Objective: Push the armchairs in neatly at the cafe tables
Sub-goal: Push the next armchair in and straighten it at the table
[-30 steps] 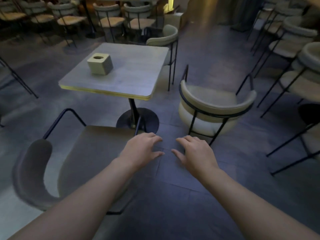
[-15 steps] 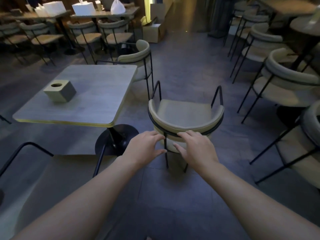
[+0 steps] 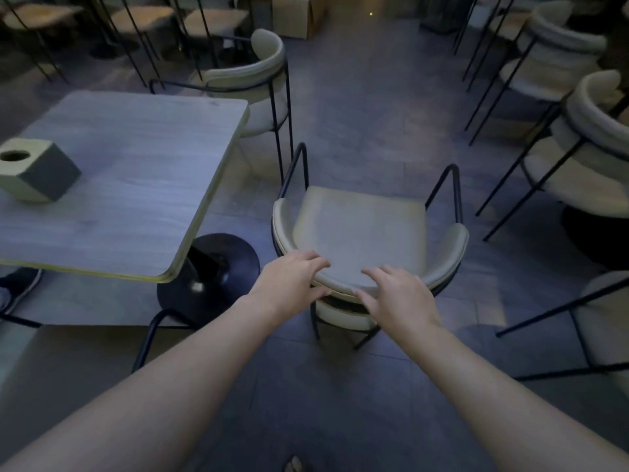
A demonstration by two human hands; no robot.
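Observation:
A cream armchair with a black metal frame stands in the aisle, right of the square grey cafe table, with its curved backrest towards me. My left hand reaches over the backrest's left part, fingers spread, thumb under the rim. My right hand hovers over the backrest's middle with fingers apart; contact is unclear. Neither hand has closed on the chair. A second armchair sits at the table's far side. A third armchair fills the near left, by the table's black round base.
A square tissue box rests on the table's left part. More armchairs line the right side, with another at the near right. Tables and chairs fill the back left. A cardboard box stands far back. A shoe shows under the table.
The view swung right and closer to the aisle armchair. Both hands moved forward from over the floor to above its backrest.

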